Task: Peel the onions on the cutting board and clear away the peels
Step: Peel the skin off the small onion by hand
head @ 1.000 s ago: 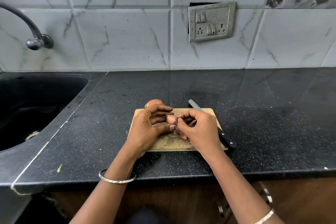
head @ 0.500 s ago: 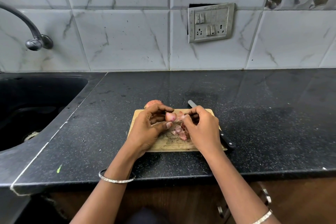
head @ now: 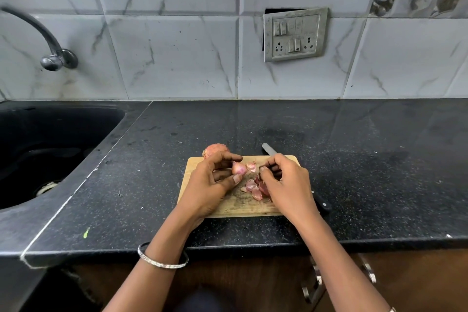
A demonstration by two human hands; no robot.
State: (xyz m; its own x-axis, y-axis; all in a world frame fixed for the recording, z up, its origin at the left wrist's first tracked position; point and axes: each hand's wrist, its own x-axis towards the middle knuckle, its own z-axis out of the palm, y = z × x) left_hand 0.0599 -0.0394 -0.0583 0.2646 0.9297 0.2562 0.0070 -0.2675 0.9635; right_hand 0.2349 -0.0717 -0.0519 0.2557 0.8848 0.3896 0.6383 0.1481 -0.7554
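Wooden cutting board [head: 228,209] lies under both hands on the black countertop [head: 379,172]; the left hand [head: 210,185] pinches a small onion [head: 239,168], pink and glossy, between the index fingertip above and the thumb below, its other fingers curled in behind; the right hand [head: 288,185] faces it with fingers curled and bunched, tips close to the small onion but apart from it, and whether they pinch anything I cannot tell; one loose peel [head: 251,166] shows between the two sets of fingertips; a heap of peels [head: 254,189] lies on the board just below the right fingertips, partly hidden by that palm; a second onion [head: 216,151], in its brown skin, rests just beyond the left knuckles at the board's far edge; a knife [head: 269,148] runs beneath the right hand, blade tip past the fingers, black handle out beside the wrist.
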